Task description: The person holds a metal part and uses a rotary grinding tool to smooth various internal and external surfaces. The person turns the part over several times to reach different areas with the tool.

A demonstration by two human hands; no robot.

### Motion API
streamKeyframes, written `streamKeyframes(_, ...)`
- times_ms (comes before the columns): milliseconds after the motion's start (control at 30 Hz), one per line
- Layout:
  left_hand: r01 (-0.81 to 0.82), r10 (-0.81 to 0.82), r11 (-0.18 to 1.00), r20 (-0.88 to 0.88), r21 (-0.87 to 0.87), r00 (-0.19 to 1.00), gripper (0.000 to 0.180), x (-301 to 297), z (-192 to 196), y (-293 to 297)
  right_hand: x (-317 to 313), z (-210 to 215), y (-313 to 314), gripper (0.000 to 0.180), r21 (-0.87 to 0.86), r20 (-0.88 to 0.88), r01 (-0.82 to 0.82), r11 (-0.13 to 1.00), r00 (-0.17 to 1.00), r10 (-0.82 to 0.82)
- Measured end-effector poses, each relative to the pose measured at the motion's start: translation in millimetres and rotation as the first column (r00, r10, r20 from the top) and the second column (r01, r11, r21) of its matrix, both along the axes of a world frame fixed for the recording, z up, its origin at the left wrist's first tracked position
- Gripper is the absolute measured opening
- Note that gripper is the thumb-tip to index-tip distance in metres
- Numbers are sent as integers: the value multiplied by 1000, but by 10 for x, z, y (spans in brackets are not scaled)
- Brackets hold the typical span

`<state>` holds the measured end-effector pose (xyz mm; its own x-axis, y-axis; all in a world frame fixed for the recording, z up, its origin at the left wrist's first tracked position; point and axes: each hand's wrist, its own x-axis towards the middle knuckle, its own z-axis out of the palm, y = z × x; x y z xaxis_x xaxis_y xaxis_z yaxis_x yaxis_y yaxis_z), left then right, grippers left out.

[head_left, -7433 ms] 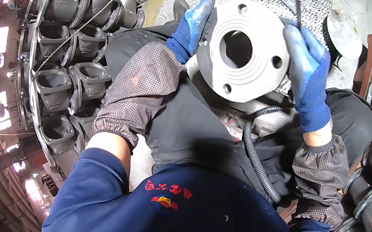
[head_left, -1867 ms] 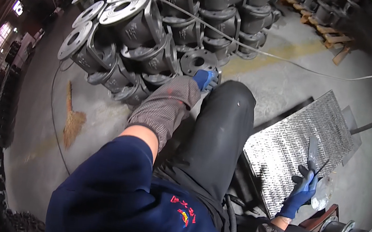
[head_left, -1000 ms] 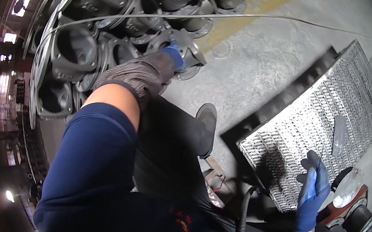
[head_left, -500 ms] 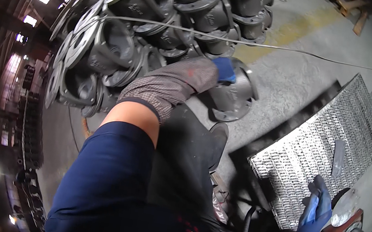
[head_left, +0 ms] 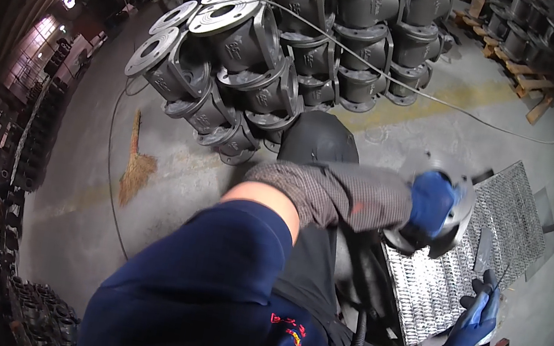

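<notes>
Flanged casting (head_left: pixel 449 216) gripped in left fingers (head_left: pixel 430 199).

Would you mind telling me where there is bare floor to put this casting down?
Bare concrete lies between the broom and the stacked valve bodies, and along the yellow floor line beyond the metal grating. The left hand holds the flanged casting over the grating; the right hand crowds its near edge.
</notes>
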<state>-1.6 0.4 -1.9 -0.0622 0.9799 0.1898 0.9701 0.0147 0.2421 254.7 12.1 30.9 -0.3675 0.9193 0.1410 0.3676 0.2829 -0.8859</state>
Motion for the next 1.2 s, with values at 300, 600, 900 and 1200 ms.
streamKeyframes(300,-35,48,977,58,-211,997,96,862,61,2,311,-107,-1,33,82,-103,26,996,995,-17)
streamKeyframes(600,378,-378,915,27,-141,926,97,496,9,-85,404,-276,144,34,149,-85,50,988,996,-37)
streamKeyframes(900,393,-377,914,147,-99,915,100,475,-193,78,-40,-152,269,38,72,57,71,995,996,-76)
streamKeyframes(1200,279,-220,879,190,-387,957,77,916,-564,320,-417,-137,612,40,-83,183,178,980,970,-161)
